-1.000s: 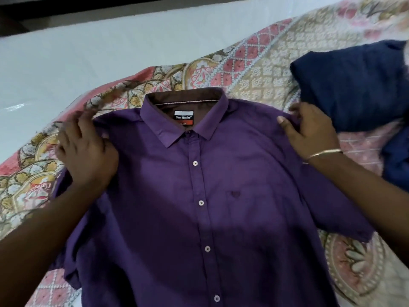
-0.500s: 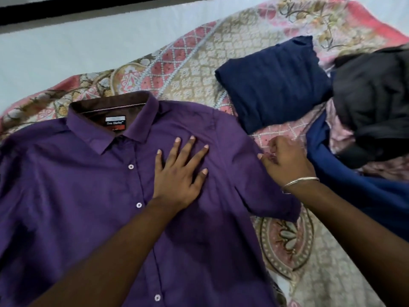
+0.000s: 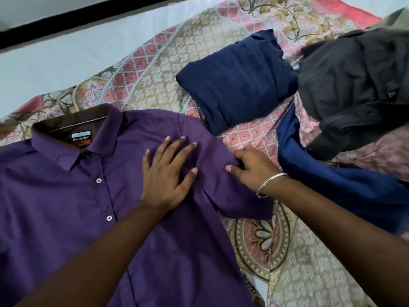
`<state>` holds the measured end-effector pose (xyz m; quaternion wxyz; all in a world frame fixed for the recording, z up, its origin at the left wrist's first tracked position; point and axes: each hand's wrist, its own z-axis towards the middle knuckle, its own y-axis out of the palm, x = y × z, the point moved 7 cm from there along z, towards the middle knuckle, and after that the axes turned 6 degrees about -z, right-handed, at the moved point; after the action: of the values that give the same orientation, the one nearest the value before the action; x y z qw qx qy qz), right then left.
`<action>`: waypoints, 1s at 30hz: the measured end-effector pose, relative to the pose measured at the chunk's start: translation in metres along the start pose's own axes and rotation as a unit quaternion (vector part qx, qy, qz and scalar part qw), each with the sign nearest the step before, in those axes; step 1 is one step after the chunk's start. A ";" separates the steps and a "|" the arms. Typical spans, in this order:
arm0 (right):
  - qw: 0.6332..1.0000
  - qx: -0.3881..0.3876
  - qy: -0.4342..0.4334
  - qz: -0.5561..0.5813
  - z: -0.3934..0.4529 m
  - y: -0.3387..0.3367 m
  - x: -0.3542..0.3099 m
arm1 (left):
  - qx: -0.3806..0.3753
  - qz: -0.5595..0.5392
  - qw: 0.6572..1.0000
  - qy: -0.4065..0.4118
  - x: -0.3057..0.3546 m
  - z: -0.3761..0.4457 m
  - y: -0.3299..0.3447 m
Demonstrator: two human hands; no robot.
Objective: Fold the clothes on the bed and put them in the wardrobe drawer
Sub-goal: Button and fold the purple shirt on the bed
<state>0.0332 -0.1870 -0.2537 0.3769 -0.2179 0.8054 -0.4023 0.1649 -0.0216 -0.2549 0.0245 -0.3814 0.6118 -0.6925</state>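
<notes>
A purple button-up shirt (image 3: 66, 196) lies front-up and spread flat on the patterned bedspread (image 3: 287, 262), collar toward the far side. My left hand (image 3: 168, 173) presses flat on its chest near the right shoulder, fingers spread. At the shoulder seam my right hand (image 3: 250, 169), with a bangle on the wrist, pinches the fabric of the right sleeve. A folded navy garment (image 3: 236, 85) sits just beyond the shirt.
An unfolded blue cloth (image 3: 332, 185) lies right of my right hand. A dark grey garment (image 3: 358, 89) is heaped at the far right. A white wall (image 3: 55, 60) runs along the bed's far edge.
One second ago both hands held the shirt's shoulders. My left hand has since crossed to press on the chest, and my right hand now pinches the sleeve. The view has shifted right.
</notes>
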 end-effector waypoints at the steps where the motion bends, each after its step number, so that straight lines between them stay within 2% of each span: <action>1: 0.994 0.019 0.020 0.108 -0.001 -0.004 0.002 | -0.014 -0.001 1.000 -0.003 0.004 0.001 0.007; 2: 0.967 0.031 0.055 0.246 -0.003 -0.008 0.007 | -0.028 0.003 1.000 -0.010 0.006 0.002 0.014; 4: 0.874 0.001 0.089 0.478 -0.006 -0.009 0.013 | -0.041 0.027 0.999 -0.013 0.006 0.001 0.026; 5: 0.851 -0.023 0.092 0.516 -0.007 -0.008 0.014 | -0.042 0.039 0.998 -0.010 0.006 0.000 0.029; 6: 0.854 -0.041 0.092 0.510 -0.008 -0.010 0.014 | -0.040 0.041 0.998 -0.010 0.005 0.000 0.030; 11: 0.910 -0.110 0.164 0.365 0.001 -0.022 0.033 | -0.032 -0.004 0.999 -0.003 0.004 -0.002 0.028; 13: 0.937 -0.127 0.150 0.290 0.003 -0.028 0.035 | -0.026 -0.032 0.999 0.007 0.005 -0.004 0.026; 15: 0.948 -0.082 0.134 0.276 0.007 -0.038 0.035 | -0.021 -0.046 0.999 0.020 0.006 -0.005 0.024; 18: 0.915 -0.029 0.131 0.380 0.009 -0.049 0.037 | -0.025 -0.023 0.999 0.028 0.007 -0.006 0.027; 19: 0.916 0.005 0.133 0.378 0.012 -0.053 0.044 | -0.027 -0.005 0.999 0.026 0.007 -0.005 0.028; 21: 0.942 0.106 0.129 0.290 0.019 -0.068 0.059 | -0.034 0.033 0.999 0.019 0.008 -0.004 0.031; 24: 0.944 0.207 0.118 0.228 0.017 -0.081 0.063 | -0.048 0.073 0.996 0.013 0.008 -0.002 0.036; 26: 0.950 0.253 0.112 0.144 0.014 -0.084 0.063 | -0.052 0.085 0.995 0.011 0.007 -0.001 0.038; 27: 0.956 0.246 0.123 0.100 0.014 -0.081 0.065 | -0.053 0.089 0.995 0.011 0.006 -0.002 0.039; 30: 0.973 0.122 0.172 -0.090 0.021 -0.061 0.075 | -0.057 0.097 0.994 0.011 0.005 -0.001 0.042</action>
<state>0.0054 -0.2819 -0.2444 0.2187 -0.1690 0.7800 -0.5614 0.1426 -0.0339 -0.2883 0.0631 -0.3128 0.6849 -0.6551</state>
